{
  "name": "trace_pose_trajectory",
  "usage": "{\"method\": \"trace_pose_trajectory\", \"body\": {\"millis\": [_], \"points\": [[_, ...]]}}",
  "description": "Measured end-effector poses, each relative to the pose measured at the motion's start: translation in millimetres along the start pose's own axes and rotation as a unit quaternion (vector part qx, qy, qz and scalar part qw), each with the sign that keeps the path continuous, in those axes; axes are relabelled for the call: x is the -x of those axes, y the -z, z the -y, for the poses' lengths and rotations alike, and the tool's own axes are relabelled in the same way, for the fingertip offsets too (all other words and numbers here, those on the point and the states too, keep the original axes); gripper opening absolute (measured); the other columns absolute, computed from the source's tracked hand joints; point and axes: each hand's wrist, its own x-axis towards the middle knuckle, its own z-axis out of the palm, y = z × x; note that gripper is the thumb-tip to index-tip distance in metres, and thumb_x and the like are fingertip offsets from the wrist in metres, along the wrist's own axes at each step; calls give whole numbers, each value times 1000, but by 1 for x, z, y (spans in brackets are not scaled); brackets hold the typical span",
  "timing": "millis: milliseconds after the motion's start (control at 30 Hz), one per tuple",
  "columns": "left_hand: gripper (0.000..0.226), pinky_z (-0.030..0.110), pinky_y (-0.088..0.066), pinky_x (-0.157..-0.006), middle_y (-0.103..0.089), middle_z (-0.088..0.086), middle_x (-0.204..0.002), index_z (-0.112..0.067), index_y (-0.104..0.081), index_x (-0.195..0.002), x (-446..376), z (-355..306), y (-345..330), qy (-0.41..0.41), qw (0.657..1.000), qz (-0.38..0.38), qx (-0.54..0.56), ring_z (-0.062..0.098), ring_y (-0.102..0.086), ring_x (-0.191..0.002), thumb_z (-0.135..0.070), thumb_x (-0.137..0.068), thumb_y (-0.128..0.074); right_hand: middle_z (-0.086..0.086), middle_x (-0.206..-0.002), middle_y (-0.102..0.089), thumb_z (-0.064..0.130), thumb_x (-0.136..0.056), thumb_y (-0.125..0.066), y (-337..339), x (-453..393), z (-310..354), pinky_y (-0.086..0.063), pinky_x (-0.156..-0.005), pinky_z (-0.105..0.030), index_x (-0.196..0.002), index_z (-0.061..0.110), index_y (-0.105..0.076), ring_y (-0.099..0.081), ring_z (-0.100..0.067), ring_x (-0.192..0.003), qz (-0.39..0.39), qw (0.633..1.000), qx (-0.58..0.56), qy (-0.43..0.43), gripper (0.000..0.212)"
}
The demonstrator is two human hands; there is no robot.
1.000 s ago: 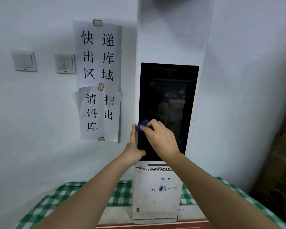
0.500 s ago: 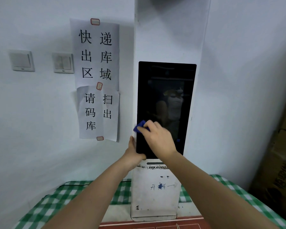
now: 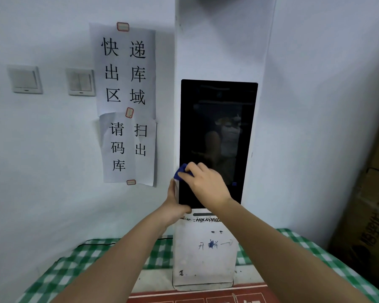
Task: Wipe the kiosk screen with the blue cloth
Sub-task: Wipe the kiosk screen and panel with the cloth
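- Right hand [image 3: 208, 184], fingers curled round the blue cloth [image 3: 182, 171], pressing it on the lower left edge of the black kiosk screen [image 3: 217, 119].
- Left hand [image 3: 176, 205] gripping the screen's lower left corner, thumb across the bottom edge.
- "HIKROBOT" printed on the white kiosk body [image 3: 202, 254] below; blue scribbles lower, unreadable.
- Left, on the wall: paper notices [image 3: 127, 101] reading 快递出库区域 and 请扫码出库.

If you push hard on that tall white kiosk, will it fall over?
Probably it could wobble: the kiosk is tall and narrow on a small base. The left hand grips its edge, likely steadying it while the right hand presses the blue cloth against the screen.
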Motion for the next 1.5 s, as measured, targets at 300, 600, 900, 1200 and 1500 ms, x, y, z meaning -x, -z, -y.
{"method": "trace_pose_trajectory", "body": {"millis": [300, 600, 900, 1200, 1500], "points": [[99, 20, -40, -59, -50, -1, -84, -33, 20, -149, -11, 4, 3, 21, 1000, 12, -8, 7, -46, -71, -5, -87, -53, -5, -101, -62, -3, -52, -82, -11, 14, -7, -44, -48, -28, -113, 14, -67, -55, -23, -71, -31, 997, -16, -64, 65], [100, 26, -42, -71, -45, 8, -124, -33, 17, -150, -16, 5, -3, 29, 999, -31, -13, 19, -50, -90, -11, -85, -56, -6, -101, -61, 3, -58, -81, 7, 1, -17, -37, -47, -25, -114, 15, -66, -56, -23, -73, -57, 990, -10, -125, 60], [95, 26, -43, -76, -30, 11, -145, -26, 10, -152, -21, 2, -3, 27, 998, -51, -33, 22, -46, -108, -13, -87, -57, -3, -89, -60, 2, -50, -85, -5, 26, -14, -29, -44, -23, -106, 16, -70, -53, -20, -63, 1, 998, -5, -57, 60], [99, 20, -42, -65, -40, 8, -143, -24, 19, -150, -13, -5, -7, 12, 999, -29, -9, 17, -46, -102, -7, -88, -56, -4, -96, -61, -1, -61, -80, 0, 13, -27, -29, -42, -24, -109, 16, -67, -52, -22, -65, -71, 983, -12, -168, 52], [101, 21, -40, -62, -48, 6, -128, -25, 21, -149, -10, -5, -7, 17, 999, -27, -21, 15, -48, -93, -9, -87, -57, -3, -90, -61, 2, -62, -79, 5, 24, -28, -30, -44, -23, -106, 17, -70, -53, -22, -64, -73, 990, -9, -119, 47]]}}
